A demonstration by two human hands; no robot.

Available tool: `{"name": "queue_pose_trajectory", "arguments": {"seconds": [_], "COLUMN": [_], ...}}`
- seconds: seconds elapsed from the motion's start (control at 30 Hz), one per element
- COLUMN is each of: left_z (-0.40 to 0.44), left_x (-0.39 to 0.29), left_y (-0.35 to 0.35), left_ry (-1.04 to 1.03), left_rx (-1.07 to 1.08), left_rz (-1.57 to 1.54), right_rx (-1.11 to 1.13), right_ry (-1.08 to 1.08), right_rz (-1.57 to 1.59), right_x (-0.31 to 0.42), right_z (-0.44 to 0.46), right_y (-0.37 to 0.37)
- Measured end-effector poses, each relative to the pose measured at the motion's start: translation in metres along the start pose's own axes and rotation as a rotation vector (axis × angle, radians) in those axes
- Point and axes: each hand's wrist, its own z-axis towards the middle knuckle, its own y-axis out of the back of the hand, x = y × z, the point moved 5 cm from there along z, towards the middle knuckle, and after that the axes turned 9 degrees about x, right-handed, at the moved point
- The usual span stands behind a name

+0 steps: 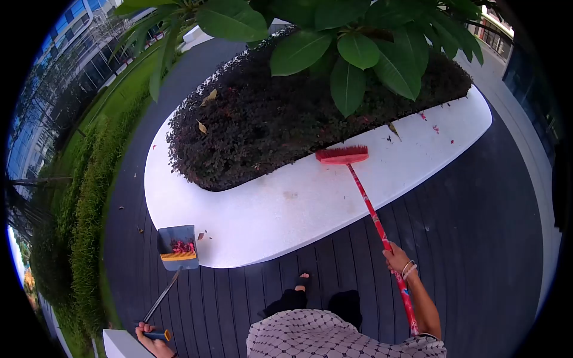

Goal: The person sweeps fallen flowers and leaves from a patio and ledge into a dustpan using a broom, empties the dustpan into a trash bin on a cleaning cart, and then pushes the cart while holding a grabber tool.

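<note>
My right hand (pixel 396 258) is wrapped round the red patterned handle of a broom (pixel 370 206). The broom's red bristled head rests on the white ledge (pixel 262 221), close against the dark shrub. My left hand (pixel 148 339) grips the end of the handle of a long-handled dustpan (pixel 177 235). This dustpan is grey with a yellow comb-like strip, and its pan is at the ledge's left front edge. Pink-red petals (pixel 182 246) lie inside the pan. A few brown leaf bits (pixel 201 236) are on the ledge just beside it.
A dark-leaved shrub (pixel 239 131) fills the planter's middle. Large green leaves (pixel 358 51) hang over it from above. More petals and dry leaves (pixel 436 128) dot the ledge's far right. Dark decking (pixel 471 238) surrounds the planter, and a hedge (pixel 89 238) runs along the left.
</note>
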Motion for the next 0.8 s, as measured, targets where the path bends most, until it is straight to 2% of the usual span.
{"name": "queue_pose_trajectory", "arguments": {"seconds": [0.07,0.13,0.2,0.23,0.3,0.43,0.47,0.5,0.67,0.73,0.8], "left_z": [0.000,-0.034,-0.066,-0.089,-0.139,-0.229,-0.249,-0.270,-0.299,-0.303,-0.306], "left_x": [0.005,0.018,0.020,0.032,0.011,0.011,0.004,0.000,-0.024,-0.035,-0.042], "left_y": [-0.005,-0.038,-0.044,-0.047,-0.052,-0.049,-0.048,-0.063,-0.054,-0.044,-0.029], "left_ry": [0.015,0.008,-0.058,-0.066,-0.110,-0.056,-0.032,-0.101,-0.151,-0.089,-0.116], "left_rx": [0.063,0.109,0.202,0.141,0.081,0.111,0.161,-0.027,0.020,0.041,-0.013], "left_rz": [-0.044,-0.218,-0.194,-0.287,-0.356,-0.579,-0.632,-0.635,-0.507,-0.380,-0.198], "right_rx": [-0.005,0.022,0.193,0.241,0.339,0.544,0.572,0.631,0.767,0.763,0.744], "right_ry": [-0.015,-0.021,-0.004,0.036,0.049,0.044,0.048,0.087,0.257,0.360,0.376], "right_rz": [0.168,0.158,0.080,0.071,0.084,0.003,-0.007,-0.033,-0.125,-0.193,-0.264], "right_x": [-0.007,-0.017,-0.023,-0.029,-0.037,-0.040,-0.041,-0.036,0.010,0.044,0.075], "right_z": [-0.024,-0.047,-0.052,-0.042,-0.042,-0.045,-0.042,-0.041,-0.001,0.017,0.042], "right_y": [0.039,0.067,0.075,0.082,0.081,0.080,0.075,0.066,-0.011,-0.046,-0.081]}}
